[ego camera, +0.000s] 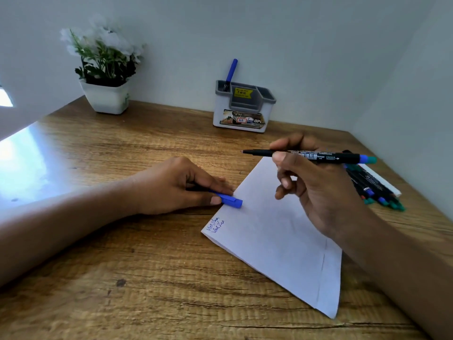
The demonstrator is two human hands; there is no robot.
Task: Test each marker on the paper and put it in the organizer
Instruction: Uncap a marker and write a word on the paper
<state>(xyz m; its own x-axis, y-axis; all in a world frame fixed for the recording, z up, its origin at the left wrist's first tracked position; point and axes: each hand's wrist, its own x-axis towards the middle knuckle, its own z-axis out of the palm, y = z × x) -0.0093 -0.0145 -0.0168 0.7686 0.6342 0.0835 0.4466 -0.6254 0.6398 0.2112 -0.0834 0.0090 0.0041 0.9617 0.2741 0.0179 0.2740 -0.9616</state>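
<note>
Your left hand (pixel 176 185) pinches the blue cap (pixel 231 200) at the 9 o'clock edge of the paper (pixel 269 241). Your right hand (pixel 318 192), the nearer to the sheet, grips the uncapped marker (pixel 306 155) level above it, long axis 3-to-9, nib toward 9. The paper lies just below the nib; the organizer (pixel 244 106) stands at 12.

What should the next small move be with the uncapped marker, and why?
Probably recap it: bring the blue cap in the left hand to the tip of the black marker held in the right hand. The paper already shows two blue scribbles, yet only one blue-capped marker stands in the organizer.
</note>
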